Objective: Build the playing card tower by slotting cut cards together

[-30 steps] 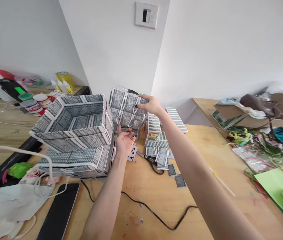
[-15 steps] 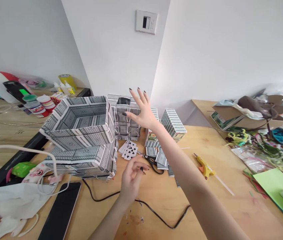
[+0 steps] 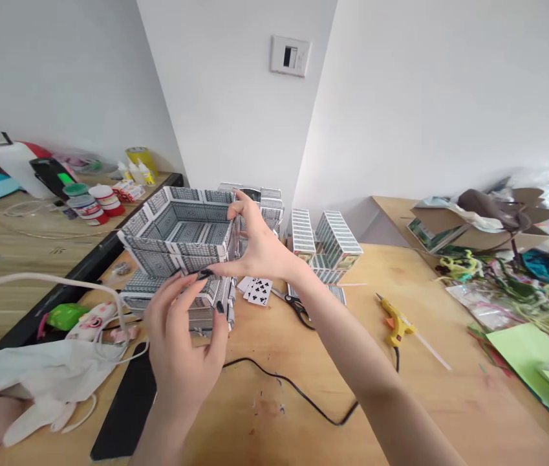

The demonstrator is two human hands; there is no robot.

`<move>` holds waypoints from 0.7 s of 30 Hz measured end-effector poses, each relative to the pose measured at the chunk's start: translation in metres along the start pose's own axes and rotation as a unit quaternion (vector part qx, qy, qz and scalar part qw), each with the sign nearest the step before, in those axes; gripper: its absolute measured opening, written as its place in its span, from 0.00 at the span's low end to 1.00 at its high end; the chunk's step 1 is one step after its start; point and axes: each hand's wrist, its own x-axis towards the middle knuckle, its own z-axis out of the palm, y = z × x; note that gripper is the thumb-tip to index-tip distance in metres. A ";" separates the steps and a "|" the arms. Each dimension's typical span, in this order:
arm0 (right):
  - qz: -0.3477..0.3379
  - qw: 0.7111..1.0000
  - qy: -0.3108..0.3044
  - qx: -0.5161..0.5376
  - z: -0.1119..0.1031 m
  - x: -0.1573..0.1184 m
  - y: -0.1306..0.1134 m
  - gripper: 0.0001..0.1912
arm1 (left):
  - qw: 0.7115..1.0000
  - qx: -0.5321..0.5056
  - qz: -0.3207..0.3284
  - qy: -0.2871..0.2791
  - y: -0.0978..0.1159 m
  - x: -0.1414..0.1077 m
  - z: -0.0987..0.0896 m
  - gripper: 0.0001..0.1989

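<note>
An open-topped box made of playing cards (image 3: 191,249) sits on a larger stack of folded cards (image 3: 138,288) at the left of the table. My right hand (image 3: 259,249) spans the box's right end, its thumb at the front and fingers at the far side. My left hand (image 3: 182,336) is at the box's front, fingertips against its lower edge and thumb held apart. Behind my right hand stands another card-built piece (image 3: 270,207), partly hidden. Loose playing cards (image 3: 259,291) lie face up beside black scissors (image 3: 299,312).
Two stacked card blocks (image 3: 337,239) stand right of centre. A yellow glue gun (image 3: 395,322) lies on the right, its black cord (image 3: 298,391) crossing the front. A phone (image 3: 126,408) and white cloth (image 3: 36,375) are at left. A cardboard box (image 3: 492,233) stands at far right.
My right hand has come down and left from mid-air onto the box's right end. My left hand has moved left to the box's front. The view has shifted slightly left.
</note>
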 end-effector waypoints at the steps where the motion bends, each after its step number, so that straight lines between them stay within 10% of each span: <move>1: 0.009 1.000 0.013 0.005 0.000 0.000 0.000 0.38 | 1.000 -0.001 -0.001 -0.010 -0.001 0.000 -0.001 0.24; 10: 0.131 0.974 0.176 0.058 -0.035 -0.019 0.021 0.35 | 0.991 0.112 -0.068 -0.033 -0.020 0.011 -0.009 0.32; 21: 0.250 0.922 0.277 0.105 -0.012 -0.156 0.015 0.29 | 0.990 0.088 -0.111 -0.008 -0.032 0.007 0.000 0.26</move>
